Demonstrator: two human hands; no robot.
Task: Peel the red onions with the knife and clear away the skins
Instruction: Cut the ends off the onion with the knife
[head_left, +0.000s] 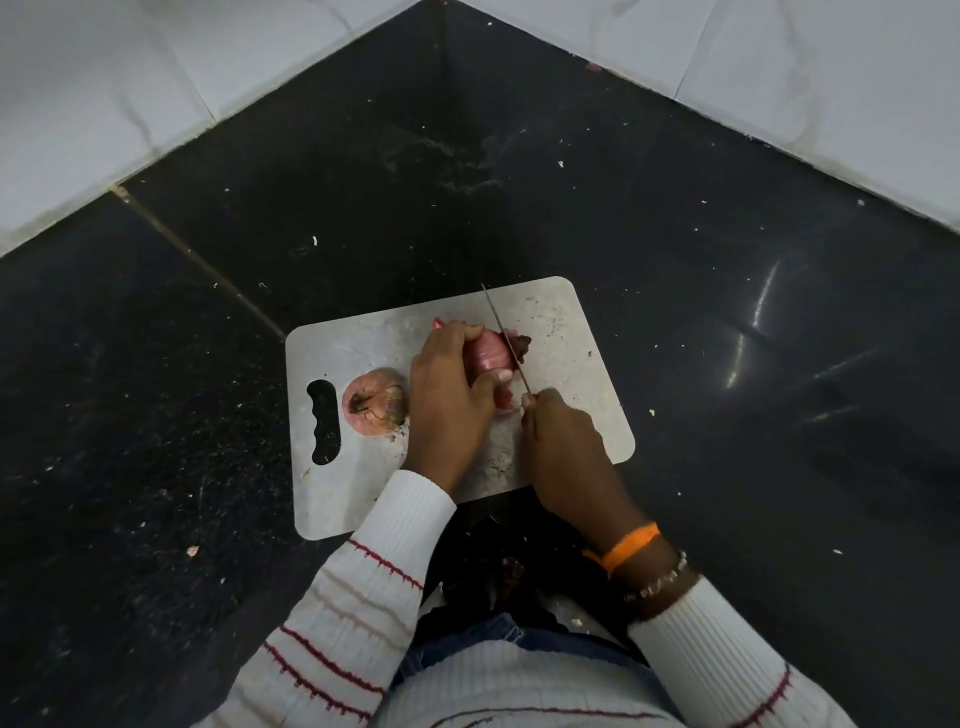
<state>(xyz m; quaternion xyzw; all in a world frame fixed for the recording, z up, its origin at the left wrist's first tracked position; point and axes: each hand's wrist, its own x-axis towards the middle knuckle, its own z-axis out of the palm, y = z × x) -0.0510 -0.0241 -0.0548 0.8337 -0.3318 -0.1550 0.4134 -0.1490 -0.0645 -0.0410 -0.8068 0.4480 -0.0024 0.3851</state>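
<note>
Two onions were seen on the cutting board (571, 415). One onion (485, 358) at board centre was gripped by the left hand (447, 400); the knife (506, 338) was gripped by the right hand (563, 447), blade set across its root end. The second onion (375, 400) lay unpeeled to the left, by the board's handle slot.

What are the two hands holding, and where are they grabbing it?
The left hand grips a red onion around its middle on the cutting board. The right hand holds the knife by its handle, hidden inside the fist.
</note>
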